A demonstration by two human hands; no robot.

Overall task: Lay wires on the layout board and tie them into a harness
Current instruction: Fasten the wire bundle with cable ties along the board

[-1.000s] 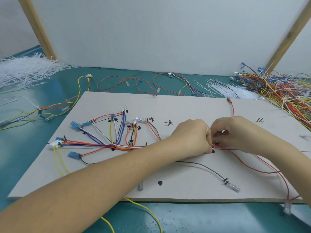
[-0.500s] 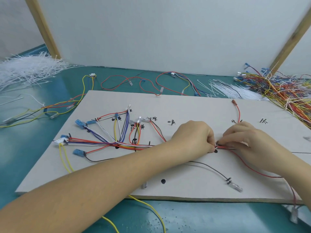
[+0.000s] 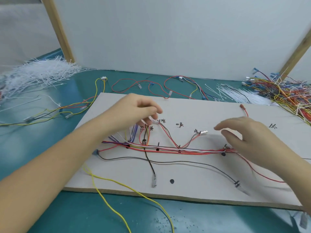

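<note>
Two hands over one layout board (image 3: pixel 193 172), pale, lying flat on a teal worktop (image 3: pixel 70 214). Left hand (image 3: pixel 134 113): raised over the board's far left part, fingers curled, fingertips at a small clear connector (image 3: pixel 154 121) on a wire end beside handwritten marks; blur leaves it unclear whether the connector is actually pinched. Right hand (image 3: pixel 247 140): palm down, fingers loosely spread and nearly straight, hovering just above the board's right half, holding nothing. Wire bundle (image 3: pixel 176 149): red, white, orange and dark strands running left to right across the middle of the board, past several black pegs; the bundle's right end passes under the right hand. Branch wires (image 3: pixel 133 132): blue, purple, white and red, fanning up and left from the bundle under the left hand. Black wire (image 3: pixel 193 163): curving along the near side of the board, ending at a clear terminal near the front edge. Yellow wire (image 3: pixel 107 197): trailing off the board's near left corner onto the worktop. Red wire (image 3: pixel 244 111): single strand with a brown terminal at the far right of the board. Cable ties, white: one large heap (image 3: pixel 38 74) at far left, one smaller heap (image 3: pixel 239 95) at far right. Loose wire pile (image 3: pixel 286 91): multicoloured, far right corner
</note>
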